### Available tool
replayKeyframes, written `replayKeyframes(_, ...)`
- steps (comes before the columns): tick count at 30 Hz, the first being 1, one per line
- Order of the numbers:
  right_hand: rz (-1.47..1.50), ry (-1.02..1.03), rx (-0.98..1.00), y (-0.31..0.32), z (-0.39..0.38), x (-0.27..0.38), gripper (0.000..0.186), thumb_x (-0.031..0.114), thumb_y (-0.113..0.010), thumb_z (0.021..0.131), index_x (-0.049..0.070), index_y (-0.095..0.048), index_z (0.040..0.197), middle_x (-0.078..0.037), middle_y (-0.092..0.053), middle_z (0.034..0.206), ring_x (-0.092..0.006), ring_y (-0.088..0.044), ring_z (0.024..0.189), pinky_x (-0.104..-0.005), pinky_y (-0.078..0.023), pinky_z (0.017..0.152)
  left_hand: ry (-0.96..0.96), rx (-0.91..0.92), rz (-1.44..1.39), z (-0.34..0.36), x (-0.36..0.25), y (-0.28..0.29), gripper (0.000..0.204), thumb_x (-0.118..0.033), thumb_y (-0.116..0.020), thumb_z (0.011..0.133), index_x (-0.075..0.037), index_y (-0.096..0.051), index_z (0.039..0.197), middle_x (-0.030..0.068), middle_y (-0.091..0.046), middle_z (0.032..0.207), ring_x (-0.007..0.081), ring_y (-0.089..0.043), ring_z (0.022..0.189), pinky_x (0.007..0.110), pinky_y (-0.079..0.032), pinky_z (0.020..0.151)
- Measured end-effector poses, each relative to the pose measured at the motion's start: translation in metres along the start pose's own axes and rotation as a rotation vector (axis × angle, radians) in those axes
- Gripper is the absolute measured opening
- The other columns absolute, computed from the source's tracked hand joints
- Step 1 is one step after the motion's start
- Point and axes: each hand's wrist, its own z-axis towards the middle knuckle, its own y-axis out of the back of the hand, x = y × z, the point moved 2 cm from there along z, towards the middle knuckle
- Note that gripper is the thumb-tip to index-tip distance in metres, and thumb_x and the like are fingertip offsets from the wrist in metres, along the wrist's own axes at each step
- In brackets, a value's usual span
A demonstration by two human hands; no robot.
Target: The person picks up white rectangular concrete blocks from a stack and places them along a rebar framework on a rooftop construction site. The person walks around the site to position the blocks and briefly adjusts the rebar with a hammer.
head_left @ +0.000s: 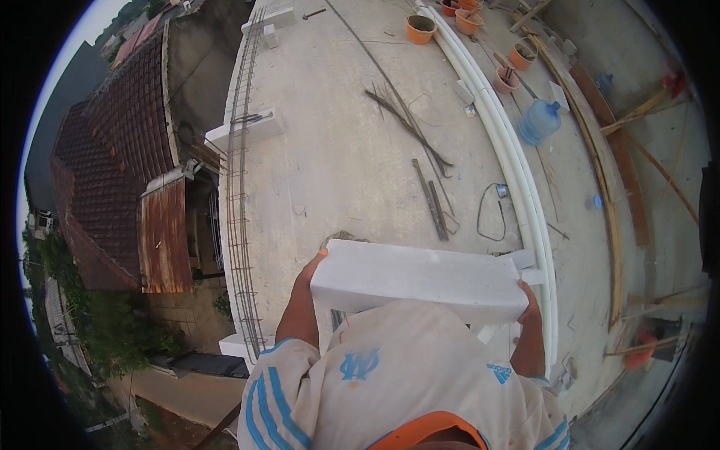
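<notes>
**Long white rectangular masonry block [420, 276] held crosswise**

Matte, flat faces, fairly straight edges. Long axis runs left to right, right end slightly lower in view. Gripped at both ends, broad face up. Near long side partly covered; underside hidden.

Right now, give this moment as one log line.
left fingers: block, left end | right fingers: block, right end | rebar cage: left | jug: right

Your arms [298, 315] reach forward, spread wide.
Your left hand [319, 260] and right hand [529, 297] grip, both partly hidden.
</notes>
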Motion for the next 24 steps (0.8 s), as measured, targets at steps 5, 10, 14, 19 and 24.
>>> replayKeyframes(5,-0.122,0.046,0.096,-0.054,0.063,0.070,0.067,0.039,-0.065,0.071,0.009,-0.041,0.125,-0.015,-0.050,0.118,-0.0306,-0.048,0.109,-0.0426,-0.040,0.089,-0.103,-0.017,-0.124,0.000,-0.044,-0.013,0.056,-0.047,-0.040,0.087,-0.006,-0.042,0.126,0.0127,-0.049,0.121,0.0231,-0.049,0.109,0.035,-0.039,0.091)
replayKeyframes(10,-0.219,0.028,0.258,-0.121,0.144,0.127,0.062,0.038,-0.064,0.072,0.007,-0.043,0.122,-0.015,-0.053,0.113,-0.0296,-0.052,0.103,-0.0416,-0.043,0.085,-0.132,-0.094,-0.234,0.032,-0.061,0.011,0.056,-0.046,-0.038,0.088,-0.006,-0.041,0.126,0.0128,-0.049,0.122,0.0237,-0.049,0.109,0.035,-0.040,0.090)
replayKeyframes(14,-0.251,-0.036,0.402,-0.192,0.219,0.175,0.059,0.037,-0.063,0.073,0.006,-0.045,0.120,-0.014,-0.054,0.111,-0.0288,-0.054,0.099,-0.0411,-0.044,0.082,-0.148,-0.166,-0.291,0.067,-0.085,0.028,0.059,-0.048,-0.042,0.086,-0.005,-0.041,0.126,0.0131,-0.050,0.121,0.0254,-0.049,0.109,0.036,-0.039,0.090)
replayKeyframes(19,-0.259,-0.191,0.504,-0.269,0.296,0.227,0.058,0.037,-0.063,0.074,0.005,-0.046,0.119,-0.013,-0.056,0.109,-0.0270,-0.055,0.098,-0.0406,-0.045,0.082,-0.219,-0.288,-0.281,0.080,-0.147,0.021,0.063,-0.050,-0.045,0.084,-0.005,-0.040,0.127,0.0135,-0.049,0.122,0.0265,-0.049,0.110,0.036,-0.039,0.091)
replayKeyframes(24,-0.290,-0.272,0.467,-0.328,0.338,0.300,0.059,0.038,-0.062,0.074,0.003,-0.047,0.119,-0.013,-0.056,0.109,-0.0268,-0.055,0.099,-0.0397,-0.045,0.083,-0.178,-0.318,-0.324,0.090,-0.249,-0.031,0.063,-0.051,-0.045,0.083,-0.005,-0.042,0.126,0.0131,-0.051,0.120,0.0255,-0.051,0.107,0.036,-0.041,0.088)
